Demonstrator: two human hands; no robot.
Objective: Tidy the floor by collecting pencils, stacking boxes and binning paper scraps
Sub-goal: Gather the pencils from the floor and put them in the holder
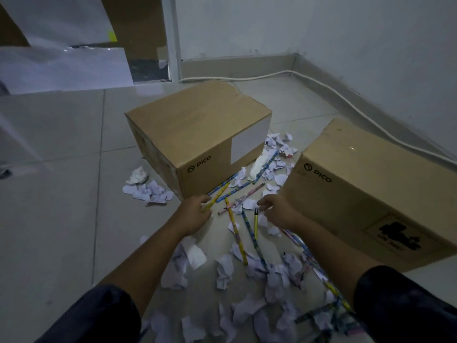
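Several patterned pencils (236,231) lie scattered on the tiled floor between two brown PICO cardboard boxes, one in the middle (197,129) and one at the right (376,194). Crumpled white paper scraps (277,280) litter the floor around them, with another clump (148,189) left of the middle box. My left hand (195,215) pinches the lower end of a yellow pencil (218,195) at the base of the middle box. My right hand (278,212) hovers with loosely bent fingers and holds nothing, just right of a yellow pen with a black cap (256,222).
A white cable (346,99) runs along the skirting at the back and the right wall. Large white sheets (61,68) lean at the back left beside a door frame (173,45). More pencils (329,310) lie among scraps at the lower right.
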